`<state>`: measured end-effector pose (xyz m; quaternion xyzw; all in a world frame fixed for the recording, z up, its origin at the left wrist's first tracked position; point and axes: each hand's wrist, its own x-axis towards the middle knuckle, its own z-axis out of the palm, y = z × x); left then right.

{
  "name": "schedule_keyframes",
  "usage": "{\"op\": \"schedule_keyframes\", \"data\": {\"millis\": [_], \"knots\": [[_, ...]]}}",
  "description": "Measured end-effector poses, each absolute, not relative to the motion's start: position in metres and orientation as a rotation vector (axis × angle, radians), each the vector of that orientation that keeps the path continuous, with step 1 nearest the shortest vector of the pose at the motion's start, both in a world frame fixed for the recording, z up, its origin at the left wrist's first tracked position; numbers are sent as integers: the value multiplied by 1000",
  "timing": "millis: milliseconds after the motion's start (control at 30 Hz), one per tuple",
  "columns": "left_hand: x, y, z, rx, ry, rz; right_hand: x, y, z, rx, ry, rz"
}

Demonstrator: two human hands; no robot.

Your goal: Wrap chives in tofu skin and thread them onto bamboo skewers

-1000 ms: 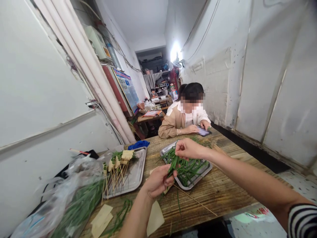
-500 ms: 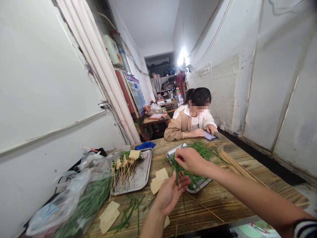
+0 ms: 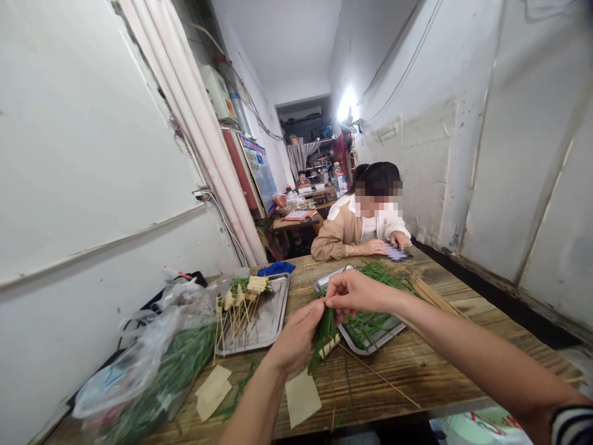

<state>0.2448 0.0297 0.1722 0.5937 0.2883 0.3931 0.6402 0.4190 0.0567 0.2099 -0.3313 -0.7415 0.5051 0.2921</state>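
Note:
My left hand (image 3: 296, 337) and my right hand (image 3: 354, 292) meet above the near edge of a metal tray (image 3: 370, 344). Both are closed on a small bunch of green chives (image 3: 324, 330) that hangs down between them. A pale strip of tofu skin (image 3: 330, 346) sits against the lower part of the bunch. The tray holds more loose chives (image 3: 377, 296). A thin bamboo skewer (image 3: 380, 377) lies on the wooden table (image 3: 417, 364) just in front of the tray.
A second tray (image 3: 266, 321) on the left carries several finished skewers (image 3: 236, 303). Plastic bags of chives (image 3: 157, 371) lie at the near left. Tofu-skin squares (image 3: 302, 397) and a skewer bundle (image 3: 433, 295) lie on the table. A person (image 3: 365, 222) sits at the far end.
My left hand has risen from below the tray and closed on the chive bunch beside my right hand. The bunch now hangs between both hands with a tofu strip against it.

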Motion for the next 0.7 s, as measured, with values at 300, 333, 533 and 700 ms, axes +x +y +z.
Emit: {"op": "schedule_keyframes", "data": {"millis": [300,333,533,700], "knots": [[230,8,169,1423,934,837,395,54,177,-806,-1867,1373],[223,7,165,1538,991,856,388,53,168,-789,-1827,1408],[175,-9,114,1863,1199,972,345,35,100,-800,-1560,1652],[152,-25,65,1807,1274,1024,325,18,50,-886,-1501,1635]]}}
